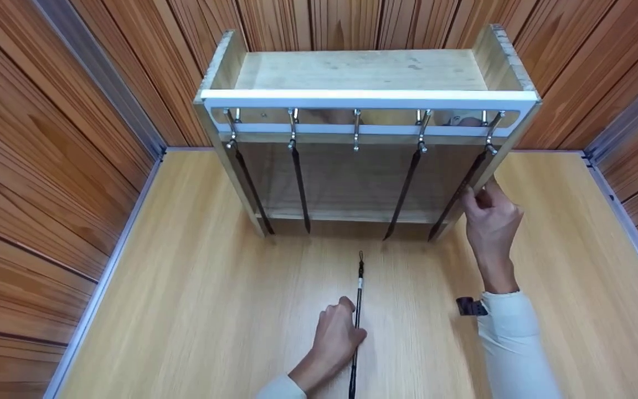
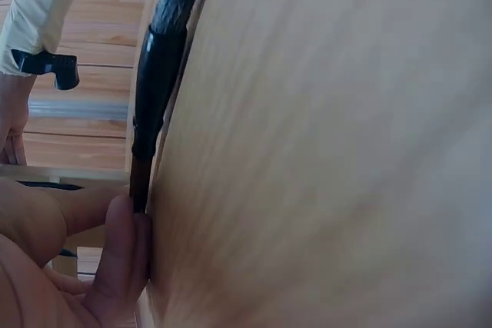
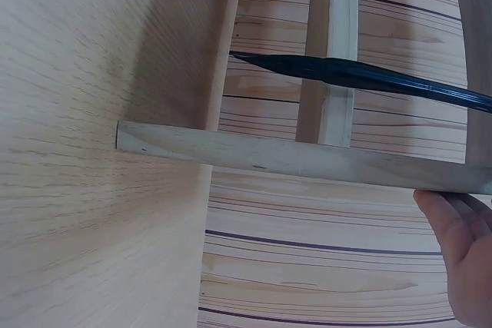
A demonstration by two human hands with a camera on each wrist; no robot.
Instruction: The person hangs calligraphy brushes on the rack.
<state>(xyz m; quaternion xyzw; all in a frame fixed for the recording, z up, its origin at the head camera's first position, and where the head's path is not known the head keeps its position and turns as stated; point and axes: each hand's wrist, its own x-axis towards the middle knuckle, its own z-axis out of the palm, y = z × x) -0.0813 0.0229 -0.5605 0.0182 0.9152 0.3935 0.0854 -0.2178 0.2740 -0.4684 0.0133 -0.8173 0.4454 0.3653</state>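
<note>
A dark calligraphy brush (image 1: 359, 299) lies along the tabletop, its hanging loop toward the rack and a white label near that end. My left hand (image 1: 334, 335) pinches its handle between thumb and fingers. Close up in the left wrist view, the brush's dark ferrule (image 2: 157, 82) and bristles show beyond the fingertips. A wooden rack (image 1: 363, 69) stands ahead, with several dark brushes (image 1: 404, 194) hanging tip down from its metal hooks. My right hand (image 1: 493, 221) grips the rack's right side panel (image 3: 269, 153), with its fingers against the outer face in the right wrist view.
A white rail (image 1: 371, 100) with several hooks runs across the rack's front; the middle hook (image 1: 356, 130) carries no brush. Wood-patterned walls (image 1: 36, 166) enclose the light wooden tabletop (image 1: 214, 310). A dark strap piece (image 1: 469, 306) sticks out from the right cuff.
</note>
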